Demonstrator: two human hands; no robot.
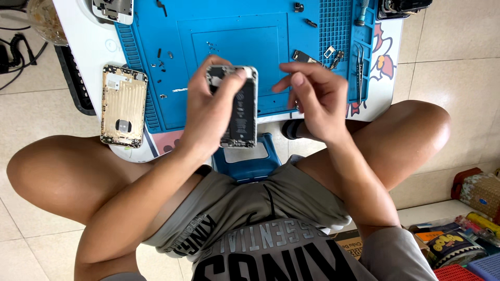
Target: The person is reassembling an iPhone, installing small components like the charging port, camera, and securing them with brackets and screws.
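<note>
My left hand (208, 112) grips an opened phone body (238, 106) with a black battery inside, held upright above the near edge of a blue repair mat (234, 31). The thumb presses on the phone's top left corner. My right hand (312, 96) hovers just right of the phone with fingers pinched together; whether something tiny is between them I cannot tell. Small screws and parts lie scattered on the mat beyond the phone.
A gold phone back shell (124, 105) lies at the mat's left edge. A small circuit board (307, 57) and tweezers (359, 67) rest on the mat's right side. Another opened phone (114, 9) sits top left. A blue stool (247, 161) stands below. Boxes (458, 244) sit bottom right.
</note>
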